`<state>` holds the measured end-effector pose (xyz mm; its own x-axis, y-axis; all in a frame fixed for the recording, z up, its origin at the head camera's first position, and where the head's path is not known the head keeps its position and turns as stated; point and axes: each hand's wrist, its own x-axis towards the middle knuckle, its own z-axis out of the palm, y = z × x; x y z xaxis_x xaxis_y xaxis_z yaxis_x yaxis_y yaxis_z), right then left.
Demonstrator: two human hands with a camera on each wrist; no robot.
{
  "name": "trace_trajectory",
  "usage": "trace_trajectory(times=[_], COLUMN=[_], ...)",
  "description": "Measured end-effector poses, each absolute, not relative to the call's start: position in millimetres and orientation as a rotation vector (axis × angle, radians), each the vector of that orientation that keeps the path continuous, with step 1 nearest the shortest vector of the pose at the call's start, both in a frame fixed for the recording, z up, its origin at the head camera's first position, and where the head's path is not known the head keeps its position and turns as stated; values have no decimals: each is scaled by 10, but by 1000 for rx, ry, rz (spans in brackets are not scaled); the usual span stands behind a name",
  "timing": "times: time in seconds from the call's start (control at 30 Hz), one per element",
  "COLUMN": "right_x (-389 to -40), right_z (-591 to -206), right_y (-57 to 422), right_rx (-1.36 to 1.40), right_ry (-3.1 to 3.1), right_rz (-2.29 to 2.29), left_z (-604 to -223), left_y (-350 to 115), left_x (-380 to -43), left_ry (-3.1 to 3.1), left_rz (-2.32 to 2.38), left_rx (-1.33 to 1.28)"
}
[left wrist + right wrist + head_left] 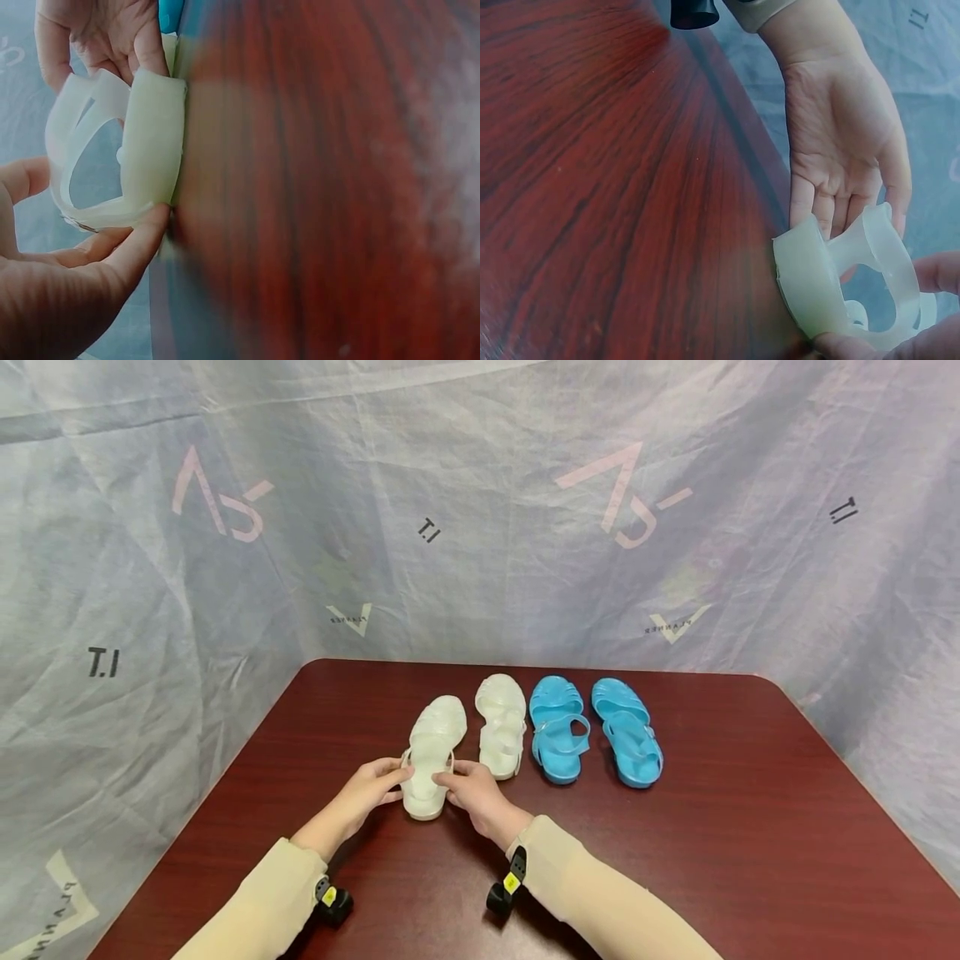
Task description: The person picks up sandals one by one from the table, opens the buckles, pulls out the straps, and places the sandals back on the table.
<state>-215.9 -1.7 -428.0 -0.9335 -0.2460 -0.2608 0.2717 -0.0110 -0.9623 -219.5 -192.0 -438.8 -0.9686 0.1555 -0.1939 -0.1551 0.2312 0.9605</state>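
Note:
A white jelly sandal (438, 722) lies sole down on the table, its toe pointing away. At the left side of its heel, my left hand (375, 781) grips it, thumb on top and fingers along the sole edge. My right hand (480, 793) holds the opposite side of the heel with the thumb over the inside. The left wrist view shows the heel and its looped strap (154, 142) between both hands. In the right wrist view my right hand (930, 349) is mostly cut off at the lower right corner.
A second white sandal (501, 693) lies just right of the held one. Further right lie two blue sandals, one (557, 693) beside the other (618, 697). The dark red wooden table (712, 860) ends at a grey printed cloth (480, 527) behind it.

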Motion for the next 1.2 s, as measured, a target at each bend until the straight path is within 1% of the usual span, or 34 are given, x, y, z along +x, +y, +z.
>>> trace_trajectory(times=[0.4,0.6,1.0,1.2], right_x=[-2159,-2165,-2223,-2243], right_z=[-4283,-4290,-4241,-4209], right_y=[-58,-74,-40,-10], right_rx=[23,17,28,-50], right_ry=[1920,1929,1968,2088], right_rz=[-2000,-1993,-1956,-1954], left_z=[-4353,-4330,-4338,-4292], left_y=[-2016,-2046,-2052,-2047], left_x=[-2155,-2130,-2160,-2161], left_ry=[2214,2180,2164,2184], left_rz=[1777,1754,1769,1770], left_rx=[3,46,75,83])
